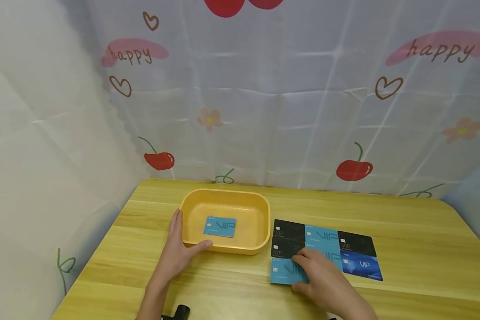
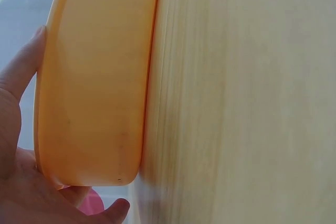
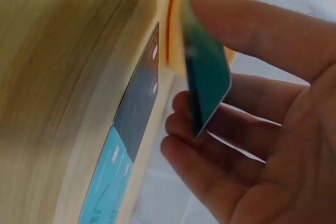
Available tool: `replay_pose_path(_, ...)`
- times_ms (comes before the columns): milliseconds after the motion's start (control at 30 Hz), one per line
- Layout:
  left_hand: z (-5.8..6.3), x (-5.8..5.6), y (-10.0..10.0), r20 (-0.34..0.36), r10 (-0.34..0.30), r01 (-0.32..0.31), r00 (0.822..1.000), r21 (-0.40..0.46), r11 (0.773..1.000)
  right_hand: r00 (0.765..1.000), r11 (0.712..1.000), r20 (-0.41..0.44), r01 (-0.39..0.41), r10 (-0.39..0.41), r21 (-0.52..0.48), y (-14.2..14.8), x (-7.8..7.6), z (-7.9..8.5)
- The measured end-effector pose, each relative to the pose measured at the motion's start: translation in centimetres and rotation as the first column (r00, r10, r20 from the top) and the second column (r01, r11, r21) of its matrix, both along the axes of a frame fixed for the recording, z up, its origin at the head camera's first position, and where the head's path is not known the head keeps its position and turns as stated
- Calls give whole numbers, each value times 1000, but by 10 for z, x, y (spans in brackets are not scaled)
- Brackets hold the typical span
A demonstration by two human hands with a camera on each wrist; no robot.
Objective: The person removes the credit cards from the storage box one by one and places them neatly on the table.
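My right hand (image 1: 324, 280) pinches a teal VIP card (image 3: 210, 72) between thumb and fingers. The right wrist view has that card tilted up off the table. Beyond it lie two teal cards (image 1: 320, 235), three black cards (image 1: 357, 243) and a dark blue card (image 1: 362, 266), flat and edge to edge. At the near left corner of a yellow plastic tub (image 1: 226, 195), my left hand (image 1: 178, 258) rests with straight, spread fingers. Its thumb (image 2: 29, 59) touches the front rim, and the other fingers lie along the left side. One teal card (image 1: 220, 227) lies inside the tub.
The wood-grain table (image 1: 424, 249) reaches back to a white curtain (image 1: 288, 124) printed with cherries, hearts and flowers. A black object (image 1: 181, 312) shows at the bottom edge, beside my left forearm.
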State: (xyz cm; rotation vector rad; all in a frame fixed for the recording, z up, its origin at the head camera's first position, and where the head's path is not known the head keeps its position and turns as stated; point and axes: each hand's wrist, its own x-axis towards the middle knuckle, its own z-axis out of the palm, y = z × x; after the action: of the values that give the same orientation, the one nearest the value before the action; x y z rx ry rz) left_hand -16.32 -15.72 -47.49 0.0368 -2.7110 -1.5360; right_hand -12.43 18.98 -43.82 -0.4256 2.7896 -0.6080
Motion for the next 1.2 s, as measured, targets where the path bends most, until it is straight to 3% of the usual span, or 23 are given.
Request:
replay_pose_path(467,1,0,2,9,9,-9,1000,7,1000,999,990,49,-26,20,138,-8,0,-15)
replay_pose_path(1200,0,0,1,-6,9,-9,1000,1,1000,999,996,33,13,-16,86,0,-1,-20)
